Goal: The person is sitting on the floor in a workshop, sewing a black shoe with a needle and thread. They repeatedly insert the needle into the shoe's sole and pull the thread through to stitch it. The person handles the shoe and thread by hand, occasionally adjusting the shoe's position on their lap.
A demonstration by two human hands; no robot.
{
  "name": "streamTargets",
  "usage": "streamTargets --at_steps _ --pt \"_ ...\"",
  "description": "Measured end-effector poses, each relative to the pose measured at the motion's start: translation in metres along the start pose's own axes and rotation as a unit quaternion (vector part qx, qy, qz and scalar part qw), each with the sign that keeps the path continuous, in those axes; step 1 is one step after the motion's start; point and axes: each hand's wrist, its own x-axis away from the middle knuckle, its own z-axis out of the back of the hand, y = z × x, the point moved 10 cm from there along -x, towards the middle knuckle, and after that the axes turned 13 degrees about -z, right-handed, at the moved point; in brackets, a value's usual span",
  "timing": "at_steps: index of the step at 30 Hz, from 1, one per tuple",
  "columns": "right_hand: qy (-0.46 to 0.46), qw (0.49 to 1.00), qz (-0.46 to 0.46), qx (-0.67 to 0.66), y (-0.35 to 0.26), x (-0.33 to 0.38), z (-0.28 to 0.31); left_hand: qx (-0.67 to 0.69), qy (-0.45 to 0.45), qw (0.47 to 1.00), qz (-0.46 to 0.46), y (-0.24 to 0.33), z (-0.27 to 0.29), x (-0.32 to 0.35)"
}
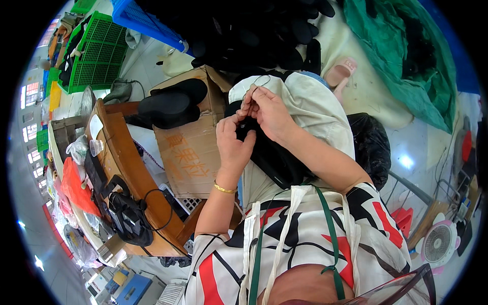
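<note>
On my lap lies a black cloth shoe or slipper (277,161), its far end between my two hands. My left hand (235,145) is closed around that end, fingers curled and thumb against the black cloth. My right hand (272,113) is pinched close beside it, fingertips nearly meeting those of the left. A thin dark line, perhaps thread (263,80), curves above the right fingertips. Whatever those fingertips pinch is too small to make out. Under the shoe, an off-white cloth apron (317,114) covers my knees.
Several black shoes (173,104) lie on a cardboard box (185,162) to the left, beside a wooden table (134,178). A dark shoe pile (254,38) and blue crate (147,25) are ahead. A green sack (401,56) and pink slipper (340,73) lie ahead right.
</note>
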Motion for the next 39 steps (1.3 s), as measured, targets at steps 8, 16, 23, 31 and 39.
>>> streamTargets --at_steps 8,16,23,31,39 --pt "0.044 0.999 0.015 0.015 -0.009 0.045 0.0 -0.021 0.005 0.996 -0.091 0.002 -0.009 0.002" --pt "0.035 0.997 -0.018 -0.064 0.007 0.043 0.023 0.37 0.112 0.879 0.281 -0.106 0.0 0.007" --pt "0.035 0.999 0.033 -0.024 -0.008 0.06 0.014 0.339 -0.076 0.876 0.336 -0.126 -0.055 -0.017" --pt "0.054 0.997 0.064 0.002 -0.024 0.068 0.009 0.126 -0.064 0.972 0.185 -0.123 -0.036 -0.046" --pt "0.102 0.993 0.057 0.001 -0.028 0.065 0.029 -0.087 -0.037 0.973 0.211 -0.154 0.038 -0.035"
